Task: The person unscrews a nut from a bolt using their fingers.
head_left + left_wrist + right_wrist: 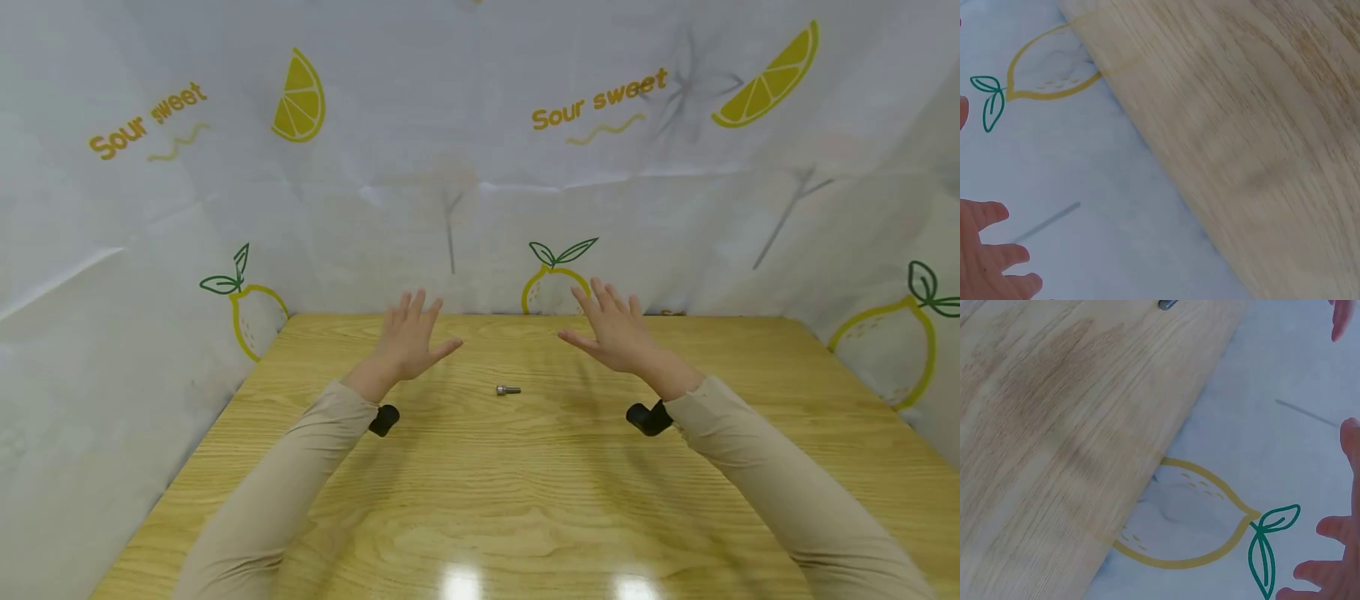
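Small metal bolt point(508, 390) lying on its side on the wood bench point(517, 475), head to the left, shank to the right. Left hand point(408, 340) and right hand point(617, 335) up either side of it, bolt about midway between the two thumbs, well apart from both and lower in the head view than the thumb tips. Left grip: fingers straight, spread, thumb out toward the bolt's side. Right grip: same, fingers apart, thumb pointing inward. Both hands bare, backs to the head camera, faint arm shadows on the bench.

Right wrist view: bolt cut off by the top edge, on the wood near the bench edge; right fingers along the right side of the frame, over the cloth, clear of the bolt. Left wrist view: left fingertips at lower left, cloth behind them, bench wood at the right.

Light beige sleeves point(262, 492) on both arms. Black piece at each wrist, left one point(384, 420) and right one point(649, 419). White cloth point(375, 225) behind the bench, lemon prints, slices, "Sour sweet" lettering. Two bright reflections at the near part of the bench.
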The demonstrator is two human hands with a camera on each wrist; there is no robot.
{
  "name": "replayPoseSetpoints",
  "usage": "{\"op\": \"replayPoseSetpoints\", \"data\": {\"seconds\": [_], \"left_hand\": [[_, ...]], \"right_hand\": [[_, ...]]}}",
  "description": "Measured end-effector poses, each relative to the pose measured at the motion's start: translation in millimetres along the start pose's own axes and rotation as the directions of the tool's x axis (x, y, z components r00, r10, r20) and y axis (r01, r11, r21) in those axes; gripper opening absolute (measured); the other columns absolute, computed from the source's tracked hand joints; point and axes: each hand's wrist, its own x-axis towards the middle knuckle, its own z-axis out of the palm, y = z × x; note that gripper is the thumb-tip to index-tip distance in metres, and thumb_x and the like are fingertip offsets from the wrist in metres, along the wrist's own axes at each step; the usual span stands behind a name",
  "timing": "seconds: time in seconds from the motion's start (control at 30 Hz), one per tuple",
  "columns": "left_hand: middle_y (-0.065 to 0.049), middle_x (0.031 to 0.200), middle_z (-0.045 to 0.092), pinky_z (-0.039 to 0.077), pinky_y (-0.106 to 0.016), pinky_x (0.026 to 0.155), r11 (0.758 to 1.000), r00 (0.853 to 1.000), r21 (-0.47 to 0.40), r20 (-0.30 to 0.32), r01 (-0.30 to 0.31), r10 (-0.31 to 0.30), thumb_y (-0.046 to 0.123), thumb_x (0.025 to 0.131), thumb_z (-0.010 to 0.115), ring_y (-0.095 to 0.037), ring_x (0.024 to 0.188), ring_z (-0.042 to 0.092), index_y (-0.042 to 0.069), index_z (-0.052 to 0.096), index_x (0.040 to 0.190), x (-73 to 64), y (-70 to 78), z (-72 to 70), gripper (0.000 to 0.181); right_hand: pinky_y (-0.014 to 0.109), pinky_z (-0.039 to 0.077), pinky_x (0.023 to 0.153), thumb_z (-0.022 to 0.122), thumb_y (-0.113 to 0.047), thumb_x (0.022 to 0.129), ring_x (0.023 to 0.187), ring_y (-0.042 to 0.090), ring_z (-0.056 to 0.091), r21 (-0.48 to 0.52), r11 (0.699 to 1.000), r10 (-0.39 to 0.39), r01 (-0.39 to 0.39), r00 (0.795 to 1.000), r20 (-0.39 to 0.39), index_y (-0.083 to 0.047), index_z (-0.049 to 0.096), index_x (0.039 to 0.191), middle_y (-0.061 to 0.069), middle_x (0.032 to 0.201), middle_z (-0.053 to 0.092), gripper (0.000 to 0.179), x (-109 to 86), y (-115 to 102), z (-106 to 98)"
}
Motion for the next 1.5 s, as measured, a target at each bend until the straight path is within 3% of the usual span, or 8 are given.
{"op": "replayPoseSetpoints", "data": {"seconds": [0.2,0.33,0.47,0.63,0.9,1.17,1.33,1.5], "left_hand": [[-0.022,0.155,0.015,0.018,-0.053,0.116,0.999,0.999,-0.033,0.031,-0.039,0.040,0.056,0.094,0.040,-0.038,0.144,0.012,0.006,0.022,0.149,-7.8,10.0,-2.8,0.076],[-0.021,0.152,0.026,0.027,-0.050,0.113,0.994,0.996,-0.067,0.002,-0.090,0.091,0.050,0.096,0.043,-0.037,0.140,0.026,0.004,0.030,0.146,-12.4,15.9,3.3,0.069],[-0.019,0.146,0.038,0.037,-0.048,0.108,0.984,0.990,-0.107,-0.048,-0.139,0.135,0.044,0.096,0.047,-0.035,0.133,0.040,0.005,0.037,0.142,-15.8,21.2,12.2,0.061],[-0.016,0.137,0.049,0.044,-0.046,0.101,0.966,0.987,-0.207,-0.058,-0.157,0.148,0.036,0.095,0.053,-0.032,0.124,0.050,0.005,0.046,0.136,-17.2,26.9,22.7,0.052],[-0.015,0.129,0.057,0.048,-0.042,0.094,0.914,0.990,-0.392,0.045,-0.106,0.134,0.027,0.094,0.057,-0.030,0.113,0.057,0.001,0.054,0.128,-12.3,35.9,39.0,0.043],[-0.014,0.115,0.063,0.052,-0.037,0.084,0.864,0.988,-0.503,0.131,-0.001,0.077,0.024,0.092,0.060,-0.027,0.100,0.062,0.004,0.059,0.123,-4.9,41.0,53.7,0.037],[-0.014,0.106,0.066,0.053,-0.034,0.078,0.850,0.989,-0.527,0.128,0.011,0.067,0.019,0.091,0.061,-0.026,0.093,0.063,0.003,0.063,0.115,1.6,44.6,61.6,0.030],[-0.014,0.101,0.067,0.052,-0.031,0.074,0.855,0.986,-0.516,0.162,0.048,0.042,0.016,0.089,0.063,-0.025,0.091,0.063,0.001,0.065,0.113,7.3,52.3,66.7,0.028]], "right_hand": [[0.064,0.021,0.109,0.047,-0.053,0.093,0.137,0.049,0.021,0.095,0.995,-0.034,0.031,0.999,0.030,-0.008,0.017,0.150,0.027,0.153,0.015,0.078,-5.5,-3.0,-0.2],[0.061,0.032,0.105,0.050,-0.048,0.093,0.133,0.048,0.030,0.204,0.978,-0.064,0.052,0.997,0.054,-0.004,0.021,0.148,0.029,0.150,0.022,0.076,-9.9,-8.5,3.7],[0.057,0.036,0.104,0.055,-0.038,0.093,0.130,0.045,0.037,0.260,0.959,-0.122,0.111,0.992,0.025,0.002,0.032,0.142,0.028,0.144,0.035,0.067,-12.6,-15.4,11.0],[0.053,0.044,0.097,0.057,-0.028,0.093,0.119,0.042,0.050,0.328,0.932,-0.170,0.154,0.985,0.021,0.004,0.045,0.134,0.026,0.134,0.049,0.053,-12.7,-20.4,22.1],[0.043,0.053,0.085,0.058,-0.018,0.093,0.098,0.035,0.063,0.407,0.889,-0.249,0.211,0.968,0.041,0.006,0.057,0.120,0.025,0.117,0.061,0.037,-5.9,-22.3,45.0],[0.039,0.054,0.084,0.059,-0.014,0.092,0.096,0.030,0.063,0.505,0.851,-0.227,0.144,0.968,0.106,0.005,0.061,0.114,0.018,0.105,0.065,0.030,3.8,-25.6,66.2],[0.037,0.054,0.083,0.060,-0.014,0.091,0.093,0.027,0.062,0.532,0.841,-0.206,0.096,0.967,0.151,0.002,0.063,0.111,0.015,0.100,0.065,0.026,9.9,-28.2,75.3],[0.035,0.054,0.078,0.062,-0.012,0.090,0.089,0.025,0.062,0.546,0.835,-0.203,0.066,0.960,0.194,0.003,0.064,0.106,0.017,0.098,0.065,0.023,14.0,-31.6,78.8]]}}
